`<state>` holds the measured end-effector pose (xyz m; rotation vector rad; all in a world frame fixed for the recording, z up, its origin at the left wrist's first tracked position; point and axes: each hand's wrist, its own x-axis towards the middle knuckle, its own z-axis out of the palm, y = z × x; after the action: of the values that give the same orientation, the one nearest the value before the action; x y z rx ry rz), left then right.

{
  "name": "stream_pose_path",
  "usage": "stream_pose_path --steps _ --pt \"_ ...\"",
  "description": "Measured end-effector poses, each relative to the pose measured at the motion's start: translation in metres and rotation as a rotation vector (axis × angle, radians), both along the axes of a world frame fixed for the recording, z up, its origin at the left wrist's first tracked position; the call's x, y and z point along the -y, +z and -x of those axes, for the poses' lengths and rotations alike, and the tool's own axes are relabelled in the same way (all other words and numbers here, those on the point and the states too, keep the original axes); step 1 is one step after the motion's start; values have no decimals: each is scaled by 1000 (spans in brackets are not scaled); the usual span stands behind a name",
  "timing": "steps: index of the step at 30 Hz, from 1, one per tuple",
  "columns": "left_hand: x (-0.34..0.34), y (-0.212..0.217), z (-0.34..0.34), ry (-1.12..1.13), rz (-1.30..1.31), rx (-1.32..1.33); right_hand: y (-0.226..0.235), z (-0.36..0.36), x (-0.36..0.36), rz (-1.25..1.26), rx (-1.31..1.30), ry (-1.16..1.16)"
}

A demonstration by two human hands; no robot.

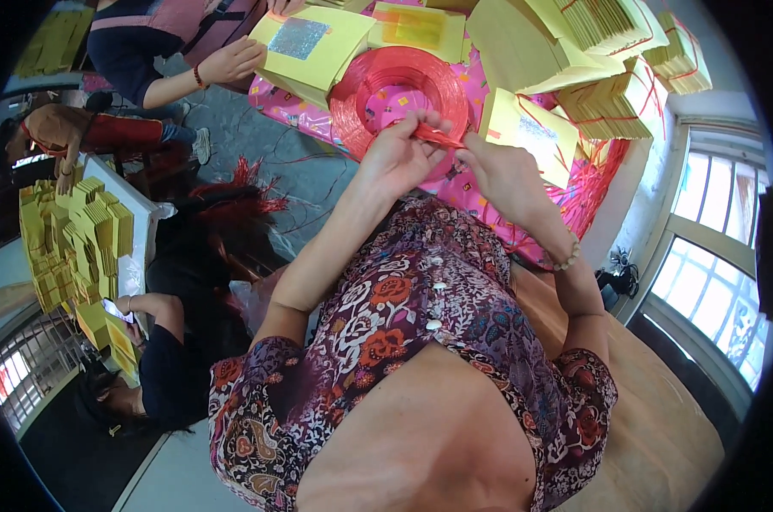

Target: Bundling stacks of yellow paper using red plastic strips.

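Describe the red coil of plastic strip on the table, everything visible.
The red coil is a flat, ring-shaped roll of thin, glossy, translucent red strip, plastic by the look, wound in many turns around an open centre through which the pink patterned table cover shows. It lies flat on that cover among stacks of yellow paper. At its near edge the left hand and right hand pinch a loose piece of the red strip between their fingertips.

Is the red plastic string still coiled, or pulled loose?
Mostly coiled: the red string coil lies as a ring on the pink table. One strand is drawn out, pinched between the left hand and right hand.
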<state>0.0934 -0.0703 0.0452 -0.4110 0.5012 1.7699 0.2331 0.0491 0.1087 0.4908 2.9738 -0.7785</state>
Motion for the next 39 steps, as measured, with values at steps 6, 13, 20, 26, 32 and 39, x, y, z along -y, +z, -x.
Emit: stream_pose_path --steps 6,13,20,26,32,39 --pt "36 -33 24 304 56 199 26 -35 -50 187 -10 -9" --pt "81 -66 58 518 184 224 23 -98 -130 503 -111 -297" --pt "82 -65 61 573 64 46 -20 -91 -142 73 135 -347" --pt "44 -28 19 488 121 -188 -21 -18 -46 -328 -300 -66" --pt "18 -18 -2 490 32 -250 -38 40 46 232 -46 22" --pt "26 -40 5 386 -3 -59 -5 1 13 268 5 197"
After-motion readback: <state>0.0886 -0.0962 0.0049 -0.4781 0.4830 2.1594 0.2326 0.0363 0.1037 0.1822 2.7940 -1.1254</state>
